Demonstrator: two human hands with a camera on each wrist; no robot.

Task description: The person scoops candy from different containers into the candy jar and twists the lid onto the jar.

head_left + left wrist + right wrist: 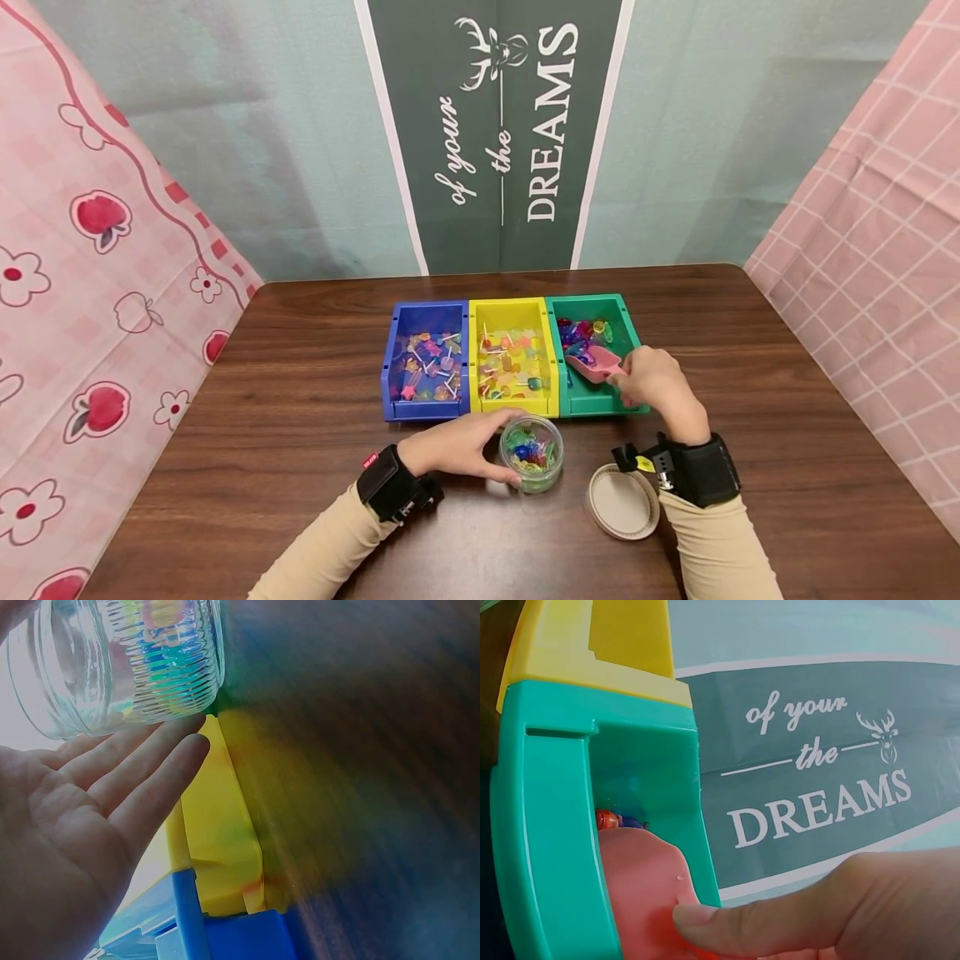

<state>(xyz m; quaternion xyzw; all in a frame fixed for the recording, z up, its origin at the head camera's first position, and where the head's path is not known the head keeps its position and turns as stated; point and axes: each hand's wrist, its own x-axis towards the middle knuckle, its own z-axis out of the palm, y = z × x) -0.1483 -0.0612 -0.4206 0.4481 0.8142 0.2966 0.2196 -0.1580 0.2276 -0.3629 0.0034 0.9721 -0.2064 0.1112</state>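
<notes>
My left hand [468, 450] holds a clear plastic jar [532, 479] on the table, its thumb on the near side and its fingers on the far side. Small colourful translucent pieces [534, 450] lie in the open-topped jar. In the left wrist view, ridges show on the wall of the jar [176, 682]. My right hand [656, 387] pinches the handle of a pink scoop [595, 371]. The scoop's bowl is inside the green bin [596, 406], with purple and blue pieces in it. More shiny pieces [581, 331] lie at the back of that bin.
Left of the green bin, a yellow bin [517, 407] and a blue bin [426, 410] stand joined in a row, holding small candy-shaped charms. A round whitish lid [622, 502] lies on the brown table [300, 400] near my right wrist. Fabric hangs behind and at both sides.
</notes>
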